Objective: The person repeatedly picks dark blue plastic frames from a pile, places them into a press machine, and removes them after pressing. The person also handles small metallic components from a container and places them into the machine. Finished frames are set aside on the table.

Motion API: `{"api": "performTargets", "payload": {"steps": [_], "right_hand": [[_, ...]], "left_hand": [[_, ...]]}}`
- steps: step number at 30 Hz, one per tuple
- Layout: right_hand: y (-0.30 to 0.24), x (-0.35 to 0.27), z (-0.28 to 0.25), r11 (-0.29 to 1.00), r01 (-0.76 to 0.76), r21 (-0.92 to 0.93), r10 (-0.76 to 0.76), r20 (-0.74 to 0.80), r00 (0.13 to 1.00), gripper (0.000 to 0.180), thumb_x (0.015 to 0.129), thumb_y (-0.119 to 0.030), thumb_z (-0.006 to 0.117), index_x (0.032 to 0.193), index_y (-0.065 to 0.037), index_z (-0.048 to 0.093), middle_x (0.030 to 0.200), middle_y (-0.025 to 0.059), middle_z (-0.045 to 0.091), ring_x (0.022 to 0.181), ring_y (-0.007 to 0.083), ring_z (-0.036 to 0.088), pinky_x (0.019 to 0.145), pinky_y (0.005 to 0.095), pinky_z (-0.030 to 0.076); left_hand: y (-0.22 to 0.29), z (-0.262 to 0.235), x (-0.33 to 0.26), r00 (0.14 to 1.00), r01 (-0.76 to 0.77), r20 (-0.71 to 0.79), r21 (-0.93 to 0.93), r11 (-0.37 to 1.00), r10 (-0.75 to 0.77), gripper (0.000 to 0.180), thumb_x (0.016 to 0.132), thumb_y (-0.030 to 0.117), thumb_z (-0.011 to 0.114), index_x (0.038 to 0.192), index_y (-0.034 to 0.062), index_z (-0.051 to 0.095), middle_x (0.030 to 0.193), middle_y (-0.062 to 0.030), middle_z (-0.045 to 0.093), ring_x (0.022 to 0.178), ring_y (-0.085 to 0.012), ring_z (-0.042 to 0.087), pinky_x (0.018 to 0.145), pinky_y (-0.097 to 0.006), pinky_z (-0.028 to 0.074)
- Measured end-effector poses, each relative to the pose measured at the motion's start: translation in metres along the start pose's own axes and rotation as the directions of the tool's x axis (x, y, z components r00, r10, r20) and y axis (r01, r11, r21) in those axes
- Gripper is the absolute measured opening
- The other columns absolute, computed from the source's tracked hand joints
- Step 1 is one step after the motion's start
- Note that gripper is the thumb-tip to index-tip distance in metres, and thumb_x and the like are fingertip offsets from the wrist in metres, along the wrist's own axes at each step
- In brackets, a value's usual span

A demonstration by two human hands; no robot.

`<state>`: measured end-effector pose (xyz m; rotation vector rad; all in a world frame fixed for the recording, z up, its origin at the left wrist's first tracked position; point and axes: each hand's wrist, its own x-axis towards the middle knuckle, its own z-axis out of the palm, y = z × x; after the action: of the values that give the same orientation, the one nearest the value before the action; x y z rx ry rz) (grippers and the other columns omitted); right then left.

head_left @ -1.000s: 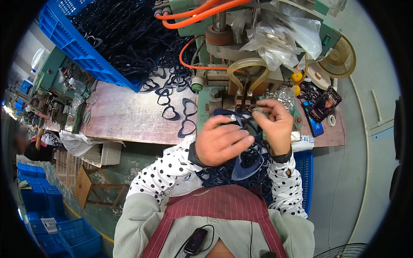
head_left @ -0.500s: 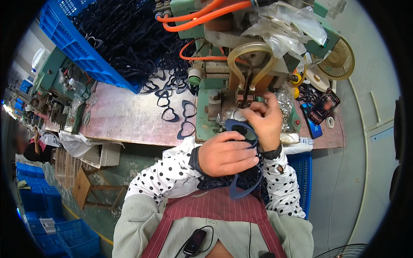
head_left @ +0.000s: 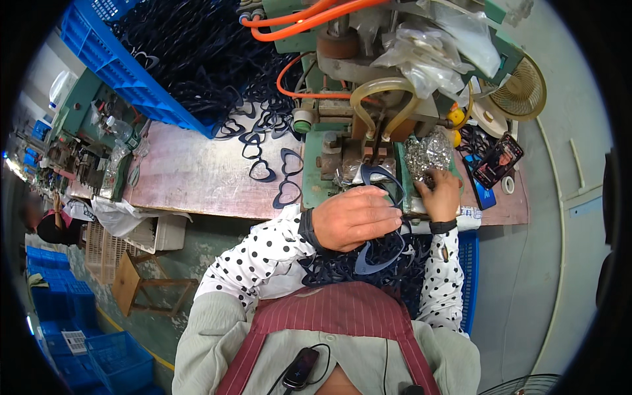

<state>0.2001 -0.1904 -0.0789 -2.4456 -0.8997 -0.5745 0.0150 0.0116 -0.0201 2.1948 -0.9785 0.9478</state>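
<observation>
right hand (head_left: pixel 440 195) fingertips buried in shiny metal bits (head_left: pixel 426 151), unclear

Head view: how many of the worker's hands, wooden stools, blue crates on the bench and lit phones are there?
Hands: 2, left hand gripping a dark blue frame, right hand
Wooden stool: 1
Blue crate on the bench: 1
Lit phone: 1
Total: 5

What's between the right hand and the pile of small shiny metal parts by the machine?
Nothing visible. The right hand already rests at the edge of the metal parts. The left hand holds a dark blue frame beside it.
</observation>
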Motion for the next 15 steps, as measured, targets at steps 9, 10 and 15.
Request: {"api": "performTargets", "payload": {"steps": [9, 10, 15], "right_hand": [[0.011, 0.000, 0.016, 0.851, -0.280, 0.444, 0.313, -0.001, 0.950, 0.013, 0.086, -0.016, 0.068, 0.089, -0.004, 0.068, 0.080, 0.0091, 0.067, 0.073, 0.0213, 0.063, 0.068, 0.0319, 0.049], [0.007, 0.000, 0.013, 0.839, -0.295, 0.457, 0.333, -0.002, 0.943, 0.013, 0.087, -0.016, 0.068, 0.089, -0.003, 0.067, 0.078, 0.0074, 0.066, 0.070, 0.0177, 0.063, 0.065, 0.0301, 0.048], [0.014, -0.005, 0.019, 0.811, -0.348, 0.470, 0.380, 0.030, 0.925, 0.012, 0.087, -0.013, 0.067, 0.093, -0.003, 0.067, 0.076, 0.0048, 0.066, 0.067, 0.0122, 0.061, 0.063, 0.0273, 0.048]], "left_hand": [[0.017, -0.023, -0.006, 0.992, 0.066, 0.082, 0.295, 0.953, -0.094, 0.040, 0.088, 0.038, 0.064, 0.122, 0.0168, 0.062, 0.121, -0.0080, 0.063, 0.109, -0.0244, 0.060, 0.099, -0.046, 0.037], [0.013, -0.028, -0.018, 0.995, 0.091, 0.014, 0.329, 0.940, -0.102, 0.047, 0.087, 0.045, 0.065, 0.121, 0.0142, 0.062, 0.114, -0.0072, 0.064, 0.096, -0.0229, 0.062, 0.089, -0.043, 0.043], [-0.057, -0.052, -0.096, 0.565, 0.824, -0.547, 0.337, 0.455, -0.618, 0.016, 0.084, 0.013, 0.065, 0.096, 0.0025, 0.063, 0.088, -0.0168, 0.060, 0.075, -0.0368, 0.059, 0.065, -0.044, 0.049]]}}
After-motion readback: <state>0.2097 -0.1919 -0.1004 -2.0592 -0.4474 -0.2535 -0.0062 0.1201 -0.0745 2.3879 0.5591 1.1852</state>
